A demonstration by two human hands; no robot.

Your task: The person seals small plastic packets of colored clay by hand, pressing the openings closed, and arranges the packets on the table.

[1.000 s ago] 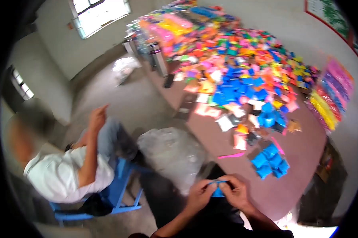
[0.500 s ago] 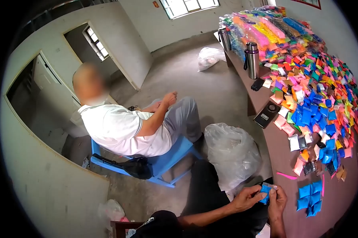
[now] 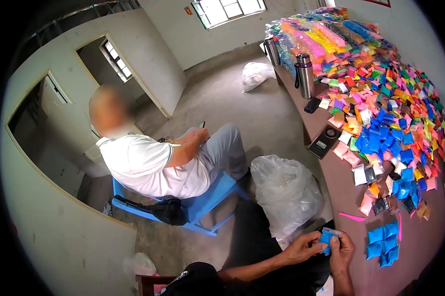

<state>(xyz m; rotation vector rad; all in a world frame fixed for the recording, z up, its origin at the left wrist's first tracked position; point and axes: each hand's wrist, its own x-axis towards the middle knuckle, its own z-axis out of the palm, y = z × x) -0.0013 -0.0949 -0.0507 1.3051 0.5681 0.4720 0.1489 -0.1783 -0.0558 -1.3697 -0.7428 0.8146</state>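
Between my two hands, above my lap at the table's near edge, is a small blue packet point(image 3: 327, 240) with a clear strip along its top. My left hand point(image 3: 301, 247) pinches its left side with thumb and fingers. On the other side, my right hand point(image 3: 342, 250) grips it, thumb on the front. Right of my hands lie several blue packets point(image 3: 382, 241) grouped in rows on the brown table point(image 3: 348, 283). A pink strip point(image 3: 351, 217) lies beyond my right hand, and a second pink strip point(image 3: 400, 227) runs beside the grouped packets.
A large heap of colourful packets point(image 3: 380, 138) covers the table's far side. Near its edge are a black phone point(image 3: 324, 142) and steel flasks, one a tall flask point(image 3: 305, 76). A clear plastic bag point(image 3: 284, 192) stands on the floor. Another person point(image 3: 153, 158) sits on a blue chair point(image 3: 202, 209).
My hands still hold the blue packet, with slight finger movement. The view has shifted a little. The seated person's hands have lowered, and a phone now shows in them.
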